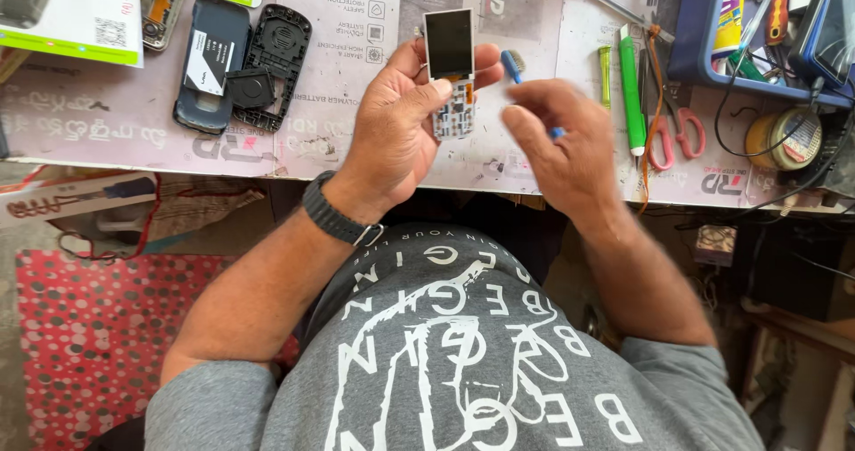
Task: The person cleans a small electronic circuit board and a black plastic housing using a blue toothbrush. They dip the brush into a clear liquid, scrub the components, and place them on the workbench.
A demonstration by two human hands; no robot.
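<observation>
The bare phone board (452, 77), a narrow white circuit piece with a dark, blank screen at its top end and a keypad area below, is held upright above the near edge of the counter (356, 139), in front of the person's chest. The left hand (396, 126) has its grip clamped on it, thumb pressed on the front just under the screen and the fingers wrapped behind. The right hand (561, 144), blurred, sits just beside it with its grip closed on a small blue-handled brush (515, 64), whose bristled head pokes up near the screen's right edge; whether the bristles touch the board cannot be told. A dark watch (334, 211) circles the left wrist. Further left on the counter lie a dark blue phone housing (207, 64) and, touching its right side, a black inner frame (278, 59) with a round opening. To the right of the hands are a green pen-like tool (631, 90) lying lengthwise, then red-handled scissors (677, 130), and beyond them a roll of yellowish tape (784, 139) with a black cable across it. A blue tray (690, 55) holding tools stands at the far right corner. Printed paper sheets cover the counter's surface.
</observation>
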